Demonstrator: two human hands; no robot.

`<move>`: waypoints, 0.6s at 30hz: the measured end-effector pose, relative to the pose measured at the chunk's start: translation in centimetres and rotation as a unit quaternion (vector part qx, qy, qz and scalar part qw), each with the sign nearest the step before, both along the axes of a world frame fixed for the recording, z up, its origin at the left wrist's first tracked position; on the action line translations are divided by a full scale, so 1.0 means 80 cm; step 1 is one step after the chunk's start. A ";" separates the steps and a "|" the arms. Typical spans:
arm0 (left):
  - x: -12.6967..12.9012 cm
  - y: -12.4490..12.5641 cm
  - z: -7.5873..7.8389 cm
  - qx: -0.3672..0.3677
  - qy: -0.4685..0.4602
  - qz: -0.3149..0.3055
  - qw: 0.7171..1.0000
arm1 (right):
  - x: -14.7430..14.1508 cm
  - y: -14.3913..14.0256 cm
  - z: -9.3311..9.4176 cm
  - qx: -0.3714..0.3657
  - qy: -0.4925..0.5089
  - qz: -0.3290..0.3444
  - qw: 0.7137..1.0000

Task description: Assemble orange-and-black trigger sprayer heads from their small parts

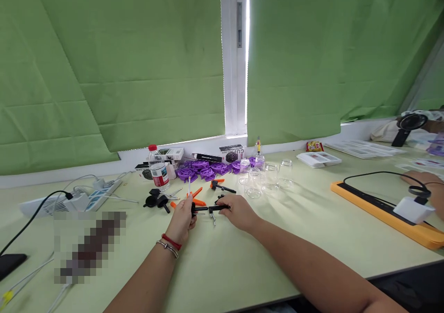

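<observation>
My left hand (183, 215) is closed around a black part with a short rod (200, 209) pointing right. A thin metal rod (189, 186) stands up out of the same fist. My right hand (239, 210) pinches a black bar-shaped piece (218, 208), its left end meeting or almost meeting the tip of the short rod. Below that join hangs a small metal screw (212, 218); which piece it belongs to I cannot tell. Just behind both hands lie orange plastic pieces (197, 202) and a black-and-orange piece (222, 188). Black knob-like parts (156, 199) lie left of my left hand.
Purple plastic parts (204, 169) are heaped near the wall beside a red-capped bottle (159, 172). Several clear glasses (270, 176) stand to their right. A power strip (104, 195) with cables is at left, an orange-edged case (381, 215) at right. Another person's hand (419, 183) rests far right.
</observation>
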State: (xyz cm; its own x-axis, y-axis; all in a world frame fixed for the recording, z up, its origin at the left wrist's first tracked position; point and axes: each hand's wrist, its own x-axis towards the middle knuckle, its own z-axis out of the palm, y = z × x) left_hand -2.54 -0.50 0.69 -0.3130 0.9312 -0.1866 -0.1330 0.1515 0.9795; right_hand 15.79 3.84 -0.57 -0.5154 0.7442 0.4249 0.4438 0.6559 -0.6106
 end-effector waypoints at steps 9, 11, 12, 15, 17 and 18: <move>-0.001 0.000 -0.005 -0.008 0.011 -0.017 1.000 | -0.002 -0.003 -0.003 0.028 -0.014 -0.021 0.999; -0.002 0.000 -0.006 -0.002 0.013 -0.015 1.000 | -0.001 -0.003 -0.004 0.028 -0.016 -0.025 0.999; -0.003 0.001 -0.006 0.001 0.012 -0.018 1.000 | -0.001 -0.003 -0.005 0.031 -0.017 -0.024 0.999; -0.002 0.002 -0.009 0.005 0.009 -0.033 0.999 | -0.003 -0.005 -0.007 0.045 -0.022 -0.007 0.999; -0.002 0.002 -0.009 0.008 0.003 -0.044 0.999 | -0.004 -0.006 -0.009 0.048 -0.018 0.001 0.999; -0.002 0.002 -0.009 0.010 -0.002 -0.051 0.999 | -0.005 -0.006 -0.009 0.047 -0.015 0.001 0.999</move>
